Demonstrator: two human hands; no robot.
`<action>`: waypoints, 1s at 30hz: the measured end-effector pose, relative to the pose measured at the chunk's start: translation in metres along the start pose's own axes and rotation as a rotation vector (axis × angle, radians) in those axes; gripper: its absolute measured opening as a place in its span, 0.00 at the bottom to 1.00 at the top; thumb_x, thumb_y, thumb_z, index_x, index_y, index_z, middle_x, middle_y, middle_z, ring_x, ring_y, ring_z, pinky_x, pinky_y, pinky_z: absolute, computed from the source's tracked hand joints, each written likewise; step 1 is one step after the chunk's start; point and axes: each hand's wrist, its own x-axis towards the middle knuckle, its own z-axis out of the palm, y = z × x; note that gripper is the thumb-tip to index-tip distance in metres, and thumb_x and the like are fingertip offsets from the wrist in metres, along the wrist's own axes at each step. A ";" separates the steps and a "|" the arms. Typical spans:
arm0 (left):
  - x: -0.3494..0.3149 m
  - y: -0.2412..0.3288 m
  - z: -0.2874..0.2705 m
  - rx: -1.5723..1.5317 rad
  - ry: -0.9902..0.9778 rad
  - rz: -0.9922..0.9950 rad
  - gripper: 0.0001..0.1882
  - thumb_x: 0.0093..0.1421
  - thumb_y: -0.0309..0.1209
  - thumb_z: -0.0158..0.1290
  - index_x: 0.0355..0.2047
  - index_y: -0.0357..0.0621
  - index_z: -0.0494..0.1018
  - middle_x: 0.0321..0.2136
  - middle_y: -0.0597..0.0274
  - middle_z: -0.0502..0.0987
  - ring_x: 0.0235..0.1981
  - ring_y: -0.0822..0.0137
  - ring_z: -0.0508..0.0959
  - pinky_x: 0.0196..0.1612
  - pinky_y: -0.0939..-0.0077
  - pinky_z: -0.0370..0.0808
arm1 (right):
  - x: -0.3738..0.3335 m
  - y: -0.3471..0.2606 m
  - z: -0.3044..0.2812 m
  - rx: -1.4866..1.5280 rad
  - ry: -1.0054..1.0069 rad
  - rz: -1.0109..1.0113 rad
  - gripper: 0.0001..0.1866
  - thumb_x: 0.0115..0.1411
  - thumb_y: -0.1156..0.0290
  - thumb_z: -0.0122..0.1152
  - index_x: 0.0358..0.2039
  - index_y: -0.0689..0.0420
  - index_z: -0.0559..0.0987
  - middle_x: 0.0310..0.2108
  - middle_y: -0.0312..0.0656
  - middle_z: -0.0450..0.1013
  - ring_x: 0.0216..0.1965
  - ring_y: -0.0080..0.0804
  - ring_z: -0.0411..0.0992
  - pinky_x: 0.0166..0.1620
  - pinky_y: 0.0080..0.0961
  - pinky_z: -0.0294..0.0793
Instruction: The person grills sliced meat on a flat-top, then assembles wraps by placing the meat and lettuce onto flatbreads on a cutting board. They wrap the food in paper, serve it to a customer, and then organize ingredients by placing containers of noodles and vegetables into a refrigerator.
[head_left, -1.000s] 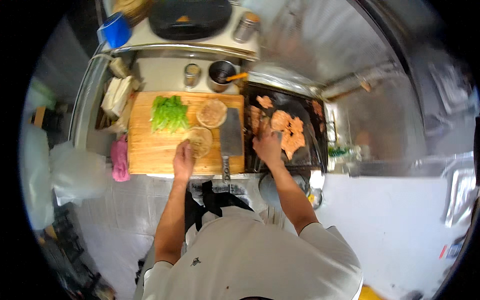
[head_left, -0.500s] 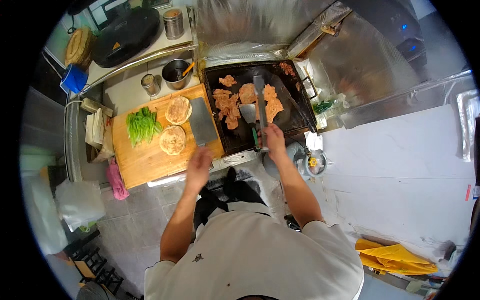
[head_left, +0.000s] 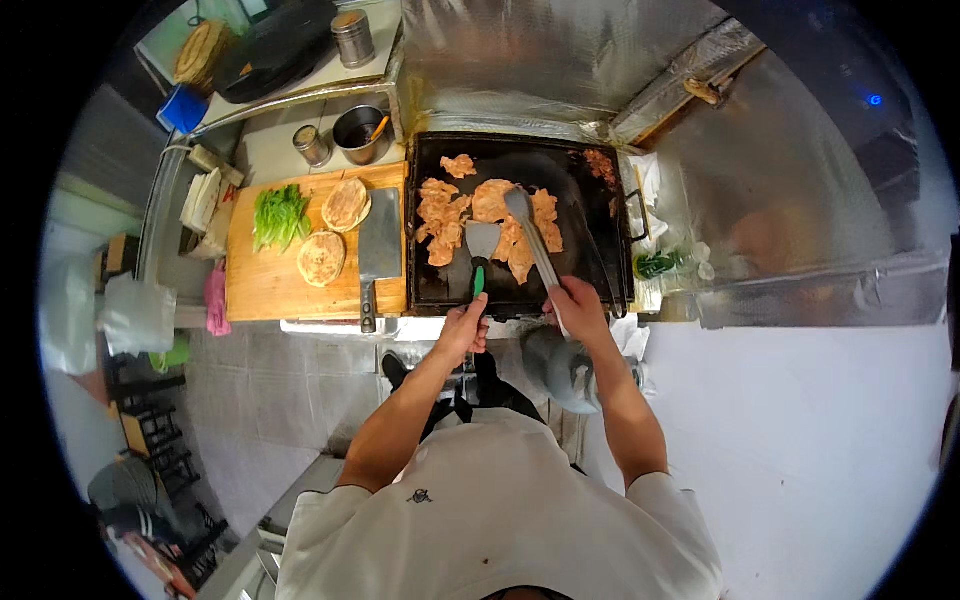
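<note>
A cutting board [head_left: 275,292] lies left of a griddle [head_left: 437,287], bearing greens [head_left: 280,217] at left, two flatbreads [head_left: 321,259] at center and a cleaver [head_left: 379,235] along its right side. On the griddle, a spatula [head_left: 482,240] sits between heaps of meat [head_left: 437,215], left of tongs [head_left: 540,255] that extend over the right-hand heap. Behind the board, a canister [head_left: 312,147] stands left of a pot [head_left: 358,130].

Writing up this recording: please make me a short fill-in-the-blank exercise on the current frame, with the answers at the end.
1. The left hand holds a spatula with a ____-coloured handle.
2. The right hand holds tongs, their tips over the griddle.
Round flatbreads on the cutting board number ____.
3. The cleaver lies to their ____.

Answers: green; two; right.
</note>
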 end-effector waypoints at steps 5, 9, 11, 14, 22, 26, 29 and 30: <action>-0.061 0.001 -0.004 0.125 0.201 0.236 0.23 0.67 0.47 0.53 0.34 0.34 0.74 0.14 0.64 0.69 0.10 0.72 0.67 0.15 0.76 0.65 | 0.082 -0.048 0.028 -0.671 -0.178 -0.245 0.16 0.63 0.64 0.56 0.38 0.67 0.76 0.24 0.52 0.75 0.28 0.51 0.76 0.34 0.45 0.75; -0.094 -0.018 -0.018 0.058 0.302 0.378 0.21 0.69 0.44 0.52 0.41 0.33 0.73 0.15 0.63 0.71 0.11 0.72 0.69 0.15 0.77 0.66 | 0.120 -0.058 0.037 -0.857 -0.298 -0.226 0.15 0.62 0.65 0.56 0.35 0.67 0.77 0.24 0.53 0.75 0.27 0.50 0.76 0.35 0.47 0.75; -0.105 -0.019 -0.018 0.008 0.366 0.470 0.19 0.70 0.42 0.50 0.44 0.34 0.71 0.15 0.61 0.72 0.11 0.72 0.69 0.15 0.77 0.67 | 0.122 -0.055 0.026 -0.820 -0.300 -0.261 0.14 0.60 0.65 0.57 0.33 0.67 0.78 0.23 0.53 0.75 0.26 0.50 0.76 0.33 0.47 0.75; -0.120 -0.018 -0.021 -0.031 0.442 0.522 0.21 0.70 0.44 0.51 0.45 0.35 0.70 0.15 0.64 0.72 0.12 0.76 0.69 0.16 0.80 0.67 | 0.087 -0.076 0.012 -0.759 -0.379 -0.346 0.14 0.59 0.65 0.58 0.34 0.66 0.79 0.22 0.53 0.74 0.26 0.50 0.76 0.32 0.47 0.74; -0.082 0.013 -0.024 0.527 0.675 0.518 0.26 0.68 0.45 0.50 0.50 0.30 0.71 0.18 0.45 0.78 0.21 0.50 0.80 0.28 0.57 0.75 | 0.167 -0.047 0.013 -1.021 -0.022 -0.209 0.15 0.60 0.63 0.57 0.33 0.64 0.80 0.22 0.51 0.76 0.23 0.46 0.76 0.30 0.42 0.74; -0.073 0.007 -0.018 0.719 0.666 0.638 0.25 0.68 0.44 0.48 0.52 0.31 0.70 0.29 0.28 0.78 0.38 0.30 0.78 0.40 0.45 0.74 | 0.172 -0.068 0.000 -0.737 -0.190 -0.051 0.14 0.62 0.63 0.56 0.32 0.63 0.79 0.22 0.45 0.76 0.22 0.37 0.75 0.28 0.37 0.74; -0.096 0.006 -0.014 0.487 0.633 0.488 0.29 0.69 0.45 0.48 0.54 0.27 0.69 0.18 0.45 0.78 0.24 0.48 0.82 0.31 0.58 0.76 | 0.129 -0.075 -0.011 -0.483 -0.298 -0.042 0.14 0.63 0.62 0.57 0.34 0.61 0.80 0.23 0.42 0.76 0.23 0.33 0.76 0.28 0.36 0.74; -0.097 0.001 -0.017 0.489 0.668 0.550 0.29 0.69 0.46 0.48 0.53 0.25 0.69 0.14 0.53 0.76 0.18 0.58 0.80 0.27 0.62 0.75 | 0.121 -0.068 -0.014 -0.422 -0.350 -0.040 0.14 0.63 0.62 0.57 0.34 0.61 0.80 0.23 0.41 0.76 0.23 0.32 0.76 0.28 0.35 0.73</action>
